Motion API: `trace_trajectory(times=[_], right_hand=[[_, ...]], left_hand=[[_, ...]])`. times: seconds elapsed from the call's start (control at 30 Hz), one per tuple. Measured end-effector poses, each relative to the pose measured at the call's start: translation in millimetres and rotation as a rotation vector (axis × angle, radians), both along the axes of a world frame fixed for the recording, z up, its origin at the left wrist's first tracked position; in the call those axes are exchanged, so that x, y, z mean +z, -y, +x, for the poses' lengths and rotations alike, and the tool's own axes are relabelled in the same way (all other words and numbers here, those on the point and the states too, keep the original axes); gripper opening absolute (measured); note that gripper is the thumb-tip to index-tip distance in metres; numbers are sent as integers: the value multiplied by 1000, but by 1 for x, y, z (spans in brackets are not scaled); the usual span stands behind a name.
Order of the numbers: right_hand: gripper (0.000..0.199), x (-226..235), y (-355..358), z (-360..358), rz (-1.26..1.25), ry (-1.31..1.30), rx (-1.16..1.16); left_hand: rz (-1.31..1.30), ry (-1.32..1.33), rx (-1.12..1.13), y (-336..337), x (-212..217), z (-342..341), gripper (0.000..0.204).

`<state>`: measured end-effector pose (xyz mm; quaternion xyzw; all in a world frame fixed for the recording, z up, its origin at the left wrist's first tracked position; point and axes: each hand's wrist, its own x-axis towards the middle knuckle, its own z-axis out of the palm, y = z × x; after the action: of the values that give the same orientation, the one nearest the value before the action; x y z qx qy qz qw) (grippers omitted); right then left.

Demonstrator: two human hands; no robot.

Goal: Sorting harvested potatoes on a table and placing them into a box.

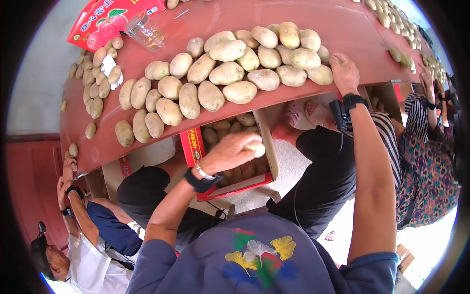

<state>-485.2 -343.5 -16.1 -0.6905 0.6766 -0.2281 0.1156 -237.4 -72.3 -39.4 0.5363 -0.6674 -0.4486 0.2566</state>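
Note:
My left hand (226, 156) is closed around a pale potato (256, 149). It hangs over an open red-and-yellow cardboard box (192, 148), low between my knees, with several potatoes (211, 135) inside. On the red table, my right hand (345, 74) rests at the right end of a long heap of potatoes (226, 73). Its fingers are slightly bent beside the end potato (320, 75), and nothing shows in its grasp. Dark straps circle both my wrists.
A red fruit carton (105, 24) and a clear glass jar (146, 34) stand at the table's far left, near another potato group (93, 81). One person (88, 245) sits at left, others at right (421, 166). More potatoes (391, 17) lie far right.

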Motion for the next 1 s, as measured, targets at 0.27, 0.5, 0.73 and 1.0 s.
trace_trajectory(times=[0.27,0.5,0.73,1.0], right_hand=[[39,-9,9,-5,-5,-124,21],[44,-14,19,-6,37,-105,22],[45,-19,27,-12,36,-165,115],[49,-22,36,-17,70,-180,65]], left_hand=[[-807,185,412,84,91,11,27],[-843,447,213,134,69,-7,41],[-916,249,87,129,65,6,46],[-60,-126,-46,7,-31,7,16]])
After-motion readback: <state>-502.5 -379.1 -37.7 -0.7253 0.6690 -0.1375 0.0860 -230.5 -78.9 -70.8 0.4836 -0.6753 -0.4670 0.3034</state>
